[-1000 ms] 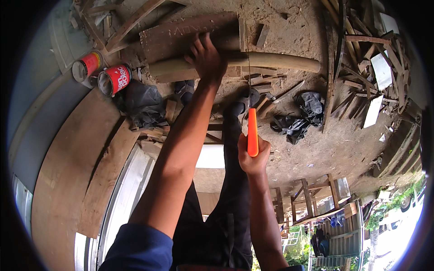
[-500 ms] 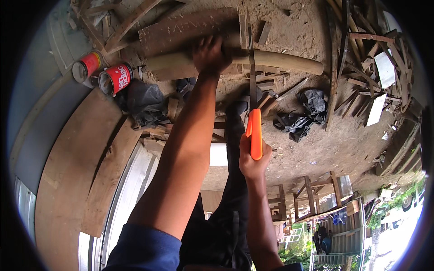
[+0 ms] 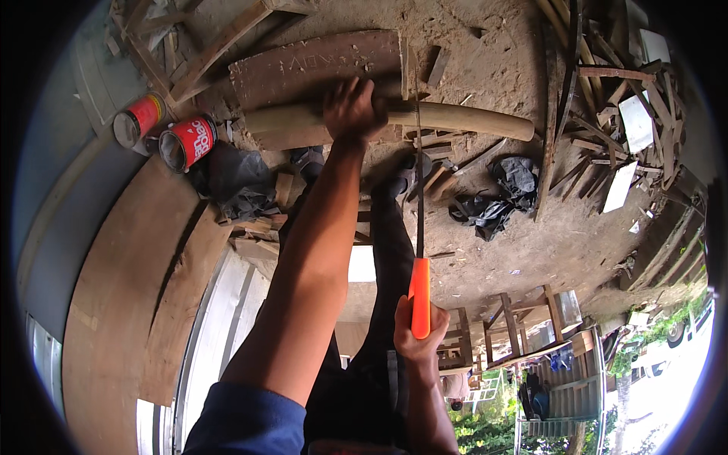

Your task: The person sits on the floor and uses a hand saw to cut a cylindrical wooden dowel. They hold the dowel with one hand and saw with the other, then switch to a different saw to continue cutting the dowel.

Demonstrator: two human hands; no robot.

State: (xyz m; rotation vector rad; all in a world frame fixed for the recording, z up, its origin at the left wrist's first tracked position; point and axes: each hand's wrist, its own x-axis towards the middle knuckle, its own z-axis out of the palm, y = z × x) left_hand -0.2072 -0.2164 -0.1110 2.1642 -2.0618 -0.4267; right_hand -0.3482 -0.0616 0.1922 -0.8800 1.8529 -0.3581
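Note:
A long, slightly curved piece of wood lies crosswise over a brown board. My left hand presses down on it left of the saw, its fingers curled over the far edge. In my right hand is the orange handle of a handsaw, gripped close to my body. The saw's narrow blade runs straight away from me, and its far end meets the wood just right of the board's edge. How deep the blade sits in the wood I cannot tell.
Two red cans stand at left beside a black plastic bag. Another black bag lies on the dirt floor to the right. Scrap wood is heaped at far right. My foot is near the blade. Large boards lean at left.
My right hand has pulled the handsaw back toward my body, so less blade reaches past the wood. My left hand stays on the wood; the view has shifted slightly.

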